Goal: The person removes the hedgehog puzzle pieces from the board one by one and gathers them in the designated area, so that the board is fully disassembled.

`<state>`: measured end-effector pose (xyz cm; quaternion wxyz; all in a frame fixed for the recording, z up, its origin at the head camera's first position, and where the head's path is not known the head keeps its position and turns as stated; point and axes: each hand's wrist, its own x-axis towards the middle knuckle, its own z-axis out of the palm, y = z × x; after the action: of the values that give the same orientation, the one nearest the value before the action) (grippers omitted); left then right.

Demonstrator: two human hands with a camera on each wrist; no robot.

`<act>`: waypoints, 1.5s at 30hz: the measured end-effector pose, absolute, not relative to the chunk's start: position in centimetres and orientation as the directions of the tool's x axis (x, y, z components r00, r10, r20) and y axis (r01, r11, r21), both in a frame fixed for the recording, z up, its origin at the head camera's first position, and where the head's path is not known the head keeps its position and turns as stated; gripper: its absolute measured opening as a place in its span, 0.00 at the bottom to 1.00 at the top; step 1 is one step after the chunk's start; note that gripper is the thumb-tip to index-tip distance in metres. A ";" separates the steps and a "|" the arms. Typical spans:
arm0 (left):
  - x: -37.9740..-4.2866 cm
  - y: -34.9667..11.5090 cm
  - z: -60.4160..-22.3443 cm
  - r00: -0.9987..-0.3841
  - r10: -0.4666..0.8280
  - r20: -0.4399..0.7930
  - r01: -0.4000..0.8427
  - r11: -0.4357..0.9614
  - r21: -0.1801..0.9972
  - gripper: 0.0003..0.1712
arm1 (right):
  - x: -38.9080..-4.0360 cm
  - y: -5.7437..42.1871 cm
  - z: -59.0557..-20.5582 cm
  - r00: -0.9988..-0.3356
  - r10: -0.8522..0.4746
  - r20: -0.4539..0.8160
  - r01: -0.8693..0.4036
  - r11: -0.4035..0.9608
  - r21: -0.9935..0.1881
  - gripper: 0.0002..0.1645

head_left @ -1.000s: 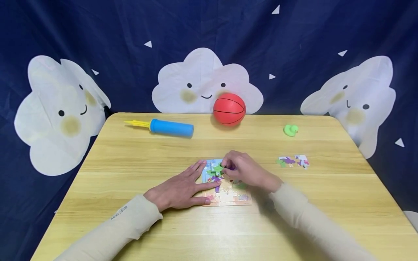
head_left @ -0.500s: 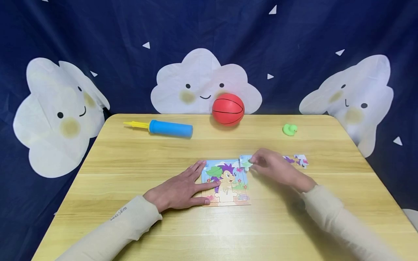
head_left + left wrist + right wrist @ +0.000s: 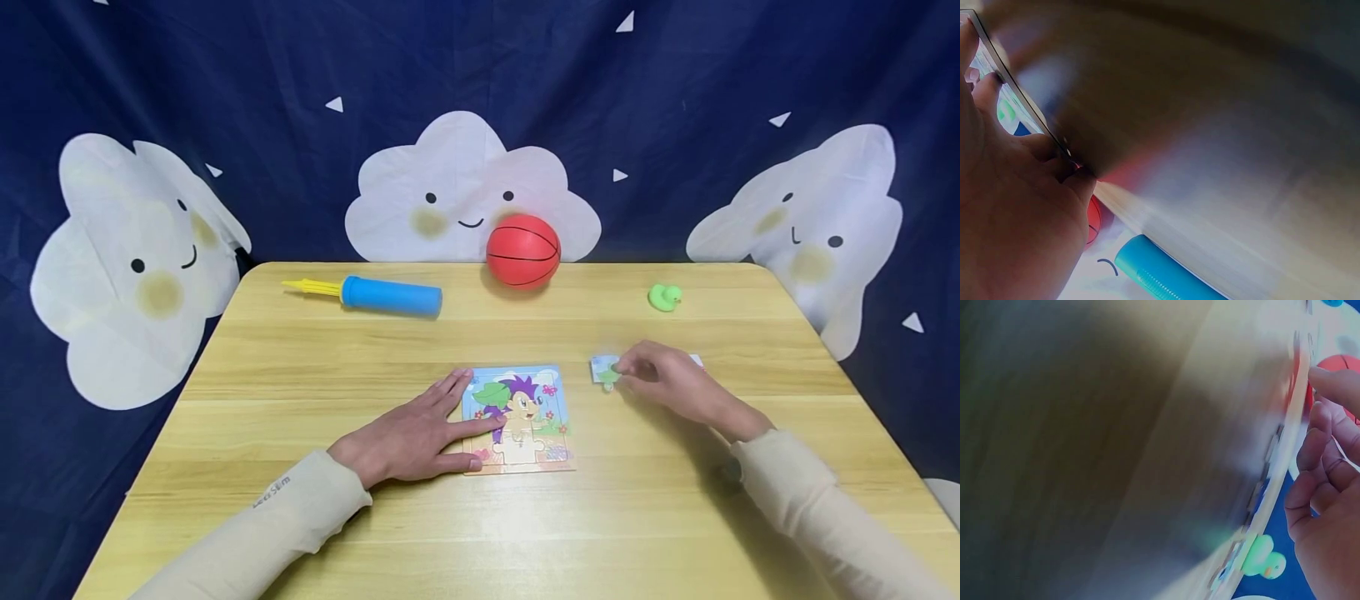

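A square hedgehog puzzle (image 3: 551, 425) lies on the table in the head view. My left hand (image 3: 416, 433) rests on its left side with fingers spread and straight. To the right, my right hand (image 3: 671, 383) pinches a puzzle piece (image 3: 604, 372) printed in light blue and green. Beyond the knuckles peeks a corner of another puzzle piece (image 3: 697, 361), mostly hidden by the hand. The left wrist view shows the left hand (image 3: 1016, 200) at the puzzle's edge. In the right wrist view the right hand (image 3: 1335, 475) has curled fingers; the pinched piece is hard to make out there.
Along the back of the wooden table (image 3: 480, 542) lie a blue pump (image 3: 393, 296) with a yellow nozzle, a red ball (image 3: 523, 252) and a green toy duck (image 3: 664, 297). A dark blue cloth (image 3: 285, 67) with white clouds hangs behind the table.
My right hand has lifted the leaf-printed piece from the puzzle's upper left and carried it right, toward the loose pieces. The left hand has stayed on the puzzle.
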<state>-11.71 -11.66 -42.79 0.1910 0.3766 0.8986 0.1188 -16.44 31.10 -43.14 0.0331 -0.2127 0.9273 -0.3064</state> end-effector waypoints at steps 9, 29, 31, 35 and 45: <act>-11.7 -11.6 -42.8 -0.643 0.723 -0.253 0.637 0.688 0.348 0.36 | -16.3 31.8 -43.4 -0.923 -0.384 0.009 -0.317 0.747 -0.584 0.05; -11.8 -11.6 -42.8 -0.643 0.719 -0.263 0.637 0.693 0.339 0.37 | -16.4 32.1 -43.5 -0.924 -0.383 -0.003 -0.310 0.753 -0.581 0.05; -11.8 -11.6 -42.8 -0.643 0.718 -0.266 0.635 0.694 0.338 0.37 | -16.4 32.1 -43.5 -0.928 -0.374 -0.009 -0.300 0.758 -0.579 0.05; -11.9 -11.6 -42.9 -0.644 0.717 -0.268 0.633 0.696 0.339 0.37 | -16.4 32.2 -43.6 -0.934 -0.356 -0.019 -0.282 0.770 -0.572 0.06; -11.8 -11.6 -43.0 -0.648 0.712 -0.271 0.630 0.701 0.335 0.37 | -16.5 32.1 -43.6 -0.934 -0.357 -0.009 -0.286 0.763 -0.580 0.06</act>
<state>-11.84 -11.63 -42.99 0.1939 0.3722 0.9015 0.1056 -16.45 32.09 -43.64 0.0594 -0.1717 0.9370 -0.2985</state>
